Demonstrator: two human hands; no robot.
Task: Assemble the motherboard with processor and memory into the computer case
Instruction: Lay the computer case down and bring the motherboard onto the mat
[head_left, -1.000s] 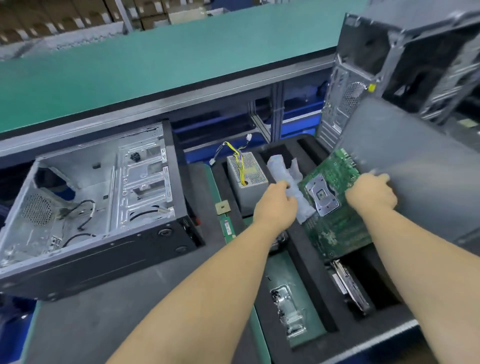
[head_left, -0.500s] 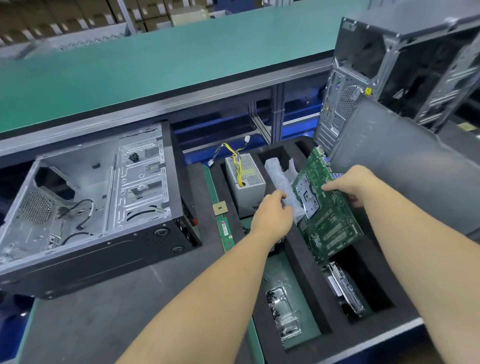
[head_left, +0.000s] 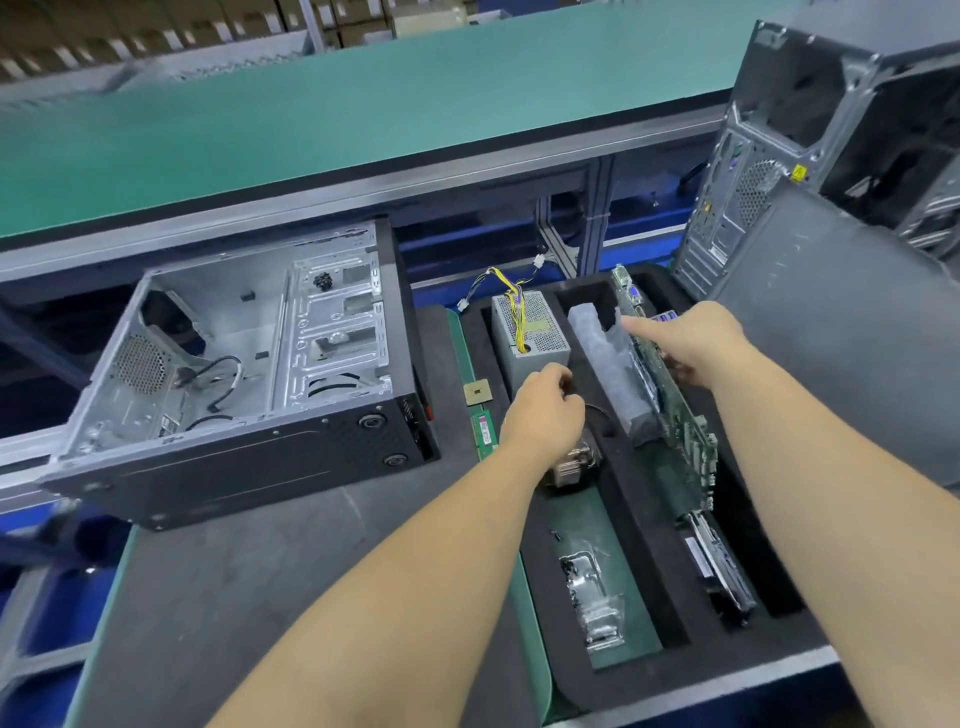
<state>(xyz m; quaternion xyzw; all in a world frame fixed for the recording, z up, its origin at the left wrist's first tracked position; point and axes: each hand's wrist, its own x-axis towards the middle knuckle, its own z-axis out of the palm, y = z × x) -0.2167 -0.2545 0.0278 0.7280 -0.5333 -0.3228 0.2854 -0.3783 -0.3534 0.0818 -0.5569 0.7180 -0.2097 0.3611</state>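
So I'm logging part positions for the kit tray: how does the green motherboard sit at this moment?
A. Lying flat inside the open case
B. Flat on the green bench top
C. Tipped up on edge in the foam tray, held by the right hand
C: the motherboard stands nearly on edge in the foam tray, with the right hand gripping its upper edge.

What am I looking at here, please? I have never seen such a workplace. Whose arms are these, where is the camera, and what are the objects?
The camera is worn on a person's head and looks down, so the two bare arms are that person's own. The right hand holds a green motherboard, tilted up on its edge over a black foam tray. The left hand reaches into the tray near a metal cooler; whether it grips anything I cannot tell. Also in the tray are a grey power supply with coloured wires and a piece of white foam wrap. Beside the tray lie a small processor chip and a memory stick. At left is the open, empty computer case.
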